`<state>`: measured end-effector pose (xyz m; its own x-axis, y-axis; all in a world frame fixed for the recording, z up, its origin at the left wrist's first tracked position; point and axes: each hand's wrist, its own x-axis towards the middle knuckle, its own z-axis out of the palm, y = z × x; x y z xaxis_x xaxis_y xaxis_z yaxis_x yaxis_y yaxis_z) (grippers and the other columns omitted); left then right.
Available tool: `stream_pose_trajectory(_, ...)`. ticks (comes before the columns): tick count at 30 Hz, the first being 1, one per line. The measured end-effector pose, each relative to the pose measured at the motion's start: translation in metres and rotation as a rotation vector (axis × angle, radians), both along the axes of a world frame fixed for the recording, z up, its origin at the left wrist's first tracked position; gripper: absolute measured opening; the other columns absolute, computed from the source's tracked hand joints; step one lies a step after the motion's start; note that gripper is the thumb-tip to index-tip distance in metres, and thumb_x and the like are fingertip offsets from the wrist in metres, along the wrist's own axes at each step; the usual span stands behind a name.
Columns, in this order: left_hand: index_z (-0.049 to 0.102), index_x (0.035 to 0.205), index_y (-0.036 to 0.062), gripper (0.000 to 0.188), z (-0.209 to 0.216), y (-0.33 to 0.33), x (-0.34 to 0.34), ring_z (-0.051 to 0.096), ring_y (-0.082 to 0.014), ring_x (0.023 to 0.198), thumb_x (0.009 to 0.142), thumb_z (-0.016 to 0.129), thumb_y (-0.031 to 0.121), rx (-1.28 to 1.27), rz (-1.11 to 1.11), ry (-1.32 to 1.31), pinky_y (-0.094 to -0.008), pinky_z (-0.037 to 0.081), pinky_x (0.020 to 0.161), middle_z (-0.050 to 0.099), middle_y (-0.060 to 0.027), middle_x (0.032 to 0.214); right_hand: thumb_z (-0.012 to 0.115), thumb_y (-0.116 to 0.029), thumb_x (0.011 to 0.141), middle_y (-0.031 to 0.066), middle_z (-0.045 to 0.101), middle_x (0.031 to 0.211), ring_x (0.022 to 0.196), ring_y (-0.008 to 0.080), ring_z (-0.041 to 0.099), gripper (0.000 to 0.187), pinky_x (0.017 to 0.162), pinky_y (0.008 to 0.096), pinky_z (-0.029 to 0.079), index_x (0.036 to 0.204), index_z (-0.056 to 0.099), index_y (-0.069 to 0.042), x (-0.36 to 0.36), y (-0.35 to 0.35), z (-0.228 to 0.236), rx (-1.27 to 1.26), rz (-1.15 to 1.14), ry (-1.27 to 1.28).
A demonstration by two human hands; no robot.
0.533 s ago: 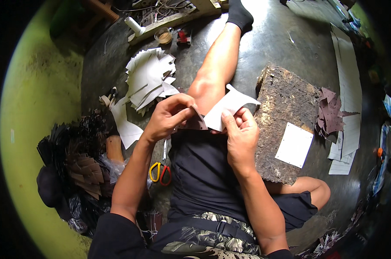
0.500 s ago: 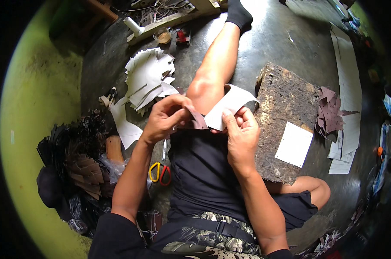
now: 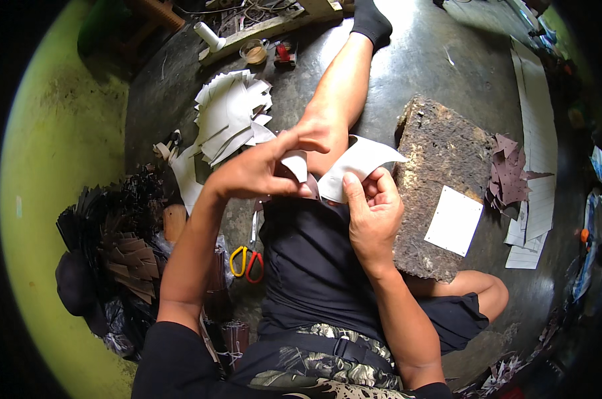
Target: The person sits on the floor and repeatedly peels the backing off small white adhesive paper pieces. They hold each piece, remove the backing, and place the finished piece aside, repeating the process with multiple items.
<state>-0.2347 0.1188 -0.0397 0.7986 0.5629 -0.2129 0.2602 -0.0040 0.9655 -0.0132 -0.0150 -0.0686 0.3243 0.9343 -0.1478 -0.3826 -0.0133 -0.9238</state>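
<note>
My right hand pinches a curved white sheet piece between thumb and fingers, above my thigh. Close beside it, my left hand has its index finger raised and its thumb low against a piece that is brown on one face, with a curled white flap showing between thumb and finger. Whether the two pieces are joined is hidden where they meet. Scissors with one yellow and one red handle loop lie on the floor below my left forearm.
Fanned white pieces lie at the far left. A rough dark slab at the right bears a white square sheet. Brown pieces lie beyond it, near long white sheets. Dark cut pieces are heaped at the left.
My left hand has shifted slightly right and opened its index finger upward from a pinch. The brown piece's end now curls to show white. My right hand stays nearly still.
</note>
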Motion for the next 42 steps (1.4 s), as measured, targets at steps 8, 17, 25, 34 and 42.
stream_pose_trajectory(8, 0.076, 0.147, 0.008, 0.054, 0.002, 0.046, 0.009, 0.07, -0.0083, 0.089, 0.097, 0.096, 0.016, -0.082, -0.244, 0.392, -0.0305, 0.06, 0.083, 0.079, -0.0016, 0.103, 0.074, -0.004, 0.114, 0.0067, 0.08, 0.111, 0.097, 0.0071, 0.074, 0.014, 0.084, 0.0235, 0.059, 0.124, 0.069, 0.003, 0.006, -0.003, 0.002, 0.014, 0.015, -0.083)
stream_pose_trajectory(17, 0.087, 0.109, 0.0051, 0.022, 0.032, -0.006, -0.007, 0.08, -0.021, 0.104, 0.089, 0.094, 0.006, 0.376, -0.074, 0.223, -0.034, 0.062, 0.094, 0.084, -0.0061, 0.114, 0.073, -0.004, 0.114, 0.0051, 0.078, 0.103, 0.085, 0.0095, 0.076, 0.013, 0.072, 0.025, 0.063, 0.123, 0.067, 0.004, 0.006, 0.002, 0.001, -0.031, -0.058, 0.006)
stream_pose_trajectory(25, 0.088, 0.107, 0.0013, 0.019, 0.076, -0.031, -0.056, 0.08, -0.025, 0.112, 0.091, 0.093, 0.011, 0.575, 0.256, 0.085, -0.0372, 0.062, 0.097, 0.084, -0.0138, 0.118, 0.072, 0.0, 0.113, 0.0072, 0.076, 0.117, 0.107, 0.0093, 0.072, 0.016, 0.098, 0.0264, 0.059, 0.128, 0.067, 0.004, 0.027, -0.002, 0.02, 0.128, -0.179, 0.039)
stream_pose_trajectory(34, 0.083, 0.132, 0.0043, 0.035, -0.003, 0.031, -0.15, 0.073, -0.0248, 0.135, 0.098, 0.09, 0.009, 1.023, 0.783, -0.072, -0.0358, 0.062, 0.11, 0.077, -0.0149, 0.146, 0.072, -0.001, 0.113, 0.0059, 0.078, 0.118, 0.102, 0.008, 0.071, 0.021, 0.094, 0.0248, 0.056, 0.133, 0.067, 0.003, 0.07, -0.037, 0.026, 0.104, -0.199, -0.106)
stream_pose_trajectory(42, 0.053, 0.176, 0.0216, 0.095, -0.082, -0.01, -0.153, 0.076, -0.0197, 0.114, 0.089, 0.059, -0.016, 0.471, 0.543, 0.612, -0.0338, 0.06, 0.102, 0.063, -0.0142, 0.17, 0.07, -0.003, 0.114, 0.0084, 0.078, 0.118, 0.101, 0.0113, 0.074, 0.024, 0.093, 0.0291, 0.062, 0.136, 0.066, 0.005, 0.104, -0.076, 0.03, 0.048, -0.204, -0.077)
